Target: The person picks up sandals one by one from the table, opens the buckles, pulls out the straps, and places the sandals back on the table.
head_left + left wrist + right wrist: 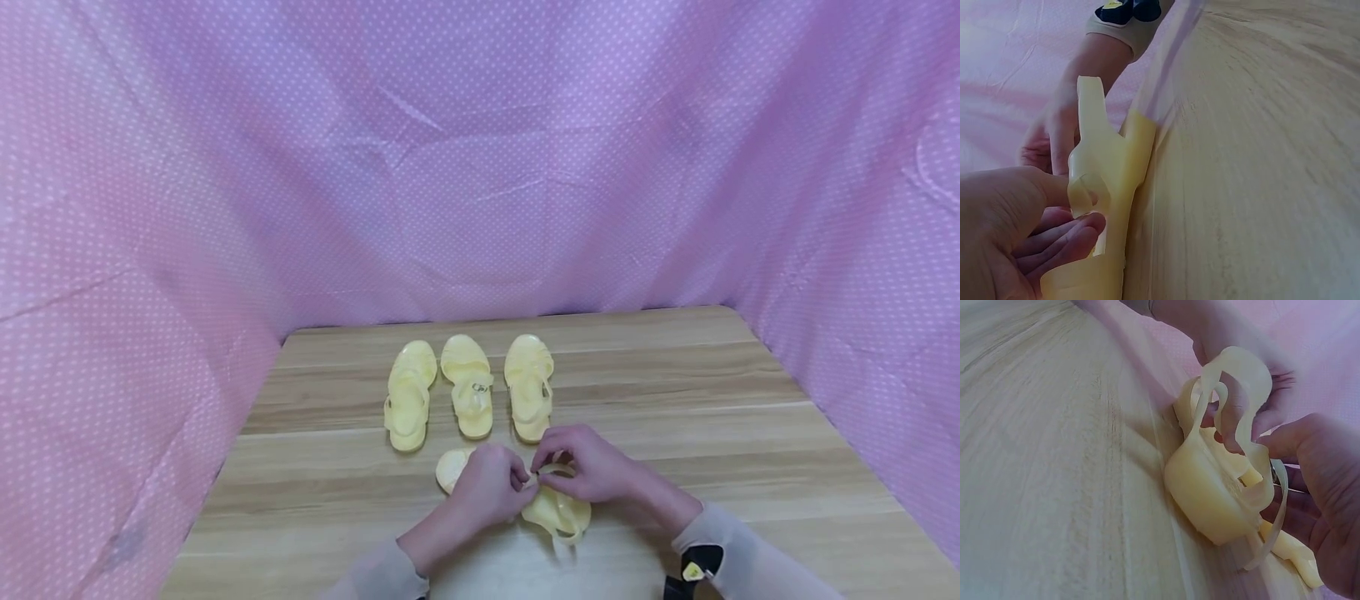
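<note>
A pale yellow jelly sandal (558,510) lies crosswise near the table's front, its toe to the left and its heel to the right. My left hand (489,485) covers its middle and pinches a strap there. From the right, my right hand (592,468) holds the strap's other part between thumb and fingers, close to the left fingertips. In the right wrist view a small metal buckle (1274,474) shows partly at the right fingers, and the heel straps (1254,381) stand up in loops. In the left wrist view, the left fingers sit behind and through the sandal's straps (1094,156).
Three more pale yellow sandals stand in a row behind the hands: a left one (408,400), a middle one (471,392) with a visible buckle, and a right one (529,392). Pink dotted cloth (480,167) hangs around the wood-grain table (675,375).
</note>
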The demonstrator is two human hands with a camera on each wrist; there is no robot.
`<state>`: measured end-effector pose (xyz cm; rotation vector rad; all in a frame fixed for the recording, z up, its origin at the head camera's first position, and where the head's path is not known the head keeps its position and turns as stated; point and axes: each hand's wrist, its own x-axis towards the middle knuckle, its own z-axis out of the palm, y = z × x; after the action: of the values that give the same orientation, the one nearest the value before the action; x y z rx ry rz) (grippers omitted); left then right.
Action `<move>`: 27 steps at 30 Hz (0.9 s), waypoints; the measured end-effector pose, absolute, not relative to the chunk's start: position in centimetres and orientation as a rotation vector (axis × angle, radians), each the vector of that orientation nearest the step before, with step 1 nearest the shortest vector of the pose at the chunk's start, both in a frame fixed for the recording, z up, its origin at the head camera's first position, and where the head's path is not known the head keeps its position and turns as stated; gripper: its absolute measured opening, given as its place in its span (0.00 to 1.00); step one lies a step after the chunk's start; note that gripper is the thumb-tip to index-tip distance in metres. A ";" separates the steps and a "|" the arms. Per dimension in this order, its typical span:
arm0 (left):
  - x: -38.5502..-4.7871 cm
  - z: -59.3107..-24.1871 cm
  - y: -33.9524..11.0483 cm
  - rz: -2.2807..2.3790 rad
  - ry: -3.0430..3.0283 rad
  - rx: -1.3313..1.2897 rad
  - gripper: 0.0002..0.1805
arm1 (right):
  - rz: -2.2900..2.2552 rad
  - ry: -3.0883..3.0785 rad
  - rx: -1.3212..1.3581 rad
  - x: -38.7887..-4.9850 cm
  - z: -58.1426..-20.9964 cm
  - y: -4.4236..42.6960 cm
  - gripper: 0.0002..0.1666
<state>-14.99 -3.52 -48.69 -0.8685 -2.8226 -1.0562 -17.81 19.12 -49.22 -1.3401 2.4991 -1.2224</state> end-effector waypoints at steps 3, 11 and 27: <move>-15.0 -48.6 -3.6 -1.065 -2.846 -0.874 0.07 | -1.213 2.509 -1.346 -17.8 -49.2 19.1 0.10; -15.4 -48.1 -3.5 -0.991 -2.879 -0.865 0.08 | -1.225 2.519 -1.311 -17.7 -49.3 19.0 0.09; -15.3 -47.7 -3.5 -0.984 -2.964 -0.833 0.06 | -1.214 2.507 -1.410 -17.8 -49.5 18.9 0.10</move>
<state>-15.30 -3.47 -47.72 -0.8334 -2.9636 -0.9844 -17.80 18.88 -49.51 -1.4101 2.5070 -1.2137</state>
